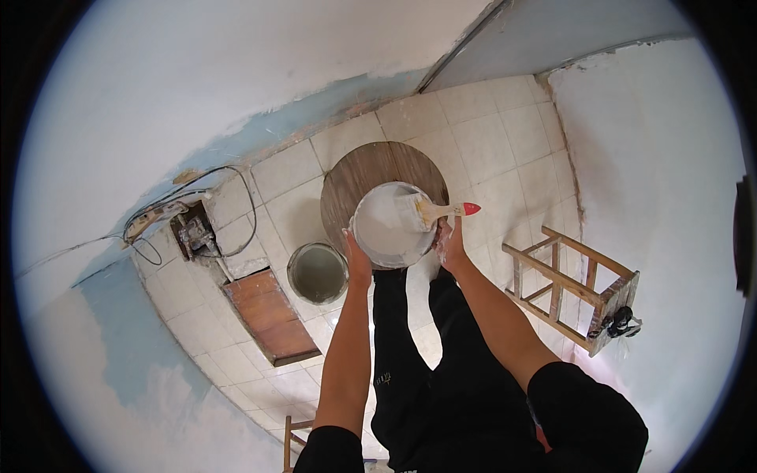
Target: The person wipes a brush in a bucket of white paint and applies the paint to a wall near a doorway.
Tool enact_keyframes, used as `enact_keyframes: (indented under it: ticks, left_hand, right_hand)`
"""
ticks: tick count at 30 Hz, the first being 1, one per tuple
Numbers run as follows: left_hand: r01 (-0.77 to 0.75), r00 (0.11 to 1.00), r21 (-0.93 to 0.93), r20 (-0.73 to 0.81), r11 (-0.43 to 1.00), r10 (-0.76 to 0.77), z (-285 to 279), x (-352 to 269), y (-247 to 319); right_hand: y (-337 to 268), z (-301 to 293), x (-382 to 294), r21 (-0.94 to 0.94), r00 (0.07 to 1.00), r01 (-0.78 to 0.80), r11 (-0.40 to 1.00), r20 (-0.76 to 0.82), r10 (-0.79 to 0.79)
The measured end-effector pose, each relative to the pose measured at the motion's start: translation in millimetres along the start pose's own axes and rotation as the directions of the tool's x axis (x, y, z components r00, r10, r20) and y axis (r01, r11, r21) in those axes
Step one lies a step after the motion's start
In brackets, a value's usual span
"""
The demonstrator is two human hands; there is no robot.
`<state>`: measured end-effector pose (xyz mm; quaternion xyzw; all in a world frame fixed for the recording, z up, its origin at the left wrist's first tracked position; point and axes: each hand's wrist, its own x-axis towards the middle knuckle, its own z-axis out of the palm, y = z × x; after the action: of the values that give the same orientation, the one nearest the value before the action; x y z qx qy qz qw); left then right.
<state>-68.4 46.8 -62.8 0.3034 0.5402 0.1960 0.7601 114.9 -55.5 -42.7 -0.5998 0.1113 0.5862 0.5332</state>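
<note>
Between my two hands is a round white bucket (pixel 378 236) with a pale, whitish paint or plaster mix inside. My left hand (pixel 358 257) grips its left side, and my right hand (pixel 450 245) grips the right side, with white smears on the fingers. Across the bucket's right rim lies a flat paintbrush (pixel 434 211); its bristles are over the mix and its red-tipped wooden handle sticks out to the right. Beneath and beyond the bucket is a round brown wooden tabletop (pixel 366 171). Whether the bucket rests on it or is held above it, I cannot tell.
A second bucket (pixel 318 273) with greyish liquid stands on the tiled floor at left. Near it are a reddish-brown board (pixel 272 316) and a power strip (pixel 155 220) with looped cables. A wooden stool (pixel 571 284) stands at right, dark items on its seat. Patchy blue-white walls surround the floor.
</note>
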Motion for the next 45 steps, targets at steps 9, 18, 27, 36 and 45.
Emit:
enact_keyframes:
  ticks: [9, 18, 27, 36, 45]
  left_hand:
    - [-0.091, 0.992, -0.083, -0.091, 0.992, 0.083, 6.5, -4.2, -29.0]
    - [-0.088, 0.98, -0.369, 0.133, 0.925, 0.146, 12.9, -54.2, 10.9]
    - [-0.28, 0.954, -0.123, 0.076, 0.952, 0.291, 5.9, -151.3, 88.4]
    - [-0.224, 0.948, -0.454, 0.104, 0.863, 0.301, 34.7, -243.0, 188.8]
    - [-0.393, 0.91, -0.391, -0.035, 0.832, 0.413, 70.1, -311.5, 262.6]
  right_hand:
    - [-9.7, 5.3, -5.2, 0.034, 0.999, 0.002, 0.999, -0.045, 0.0]
    - [-46.2, 15.7, -42.2, -0.001, 0.997, 0.001, 1.0, 0.082, -0.001]
    - [-128.4, 78.8, -164.2, -0.139, 0.955, 0.156, 0.978, 0.273, -0.114]
    - [-216.1, 110.0, -260.5, -0.542, 0.819, 0.571, 0.617, 0.434, -0.376]
    - [-322.6, 165.9, -333.4, -0.561, 0.549, 0.789, 0.251, 0.458, -0.7]
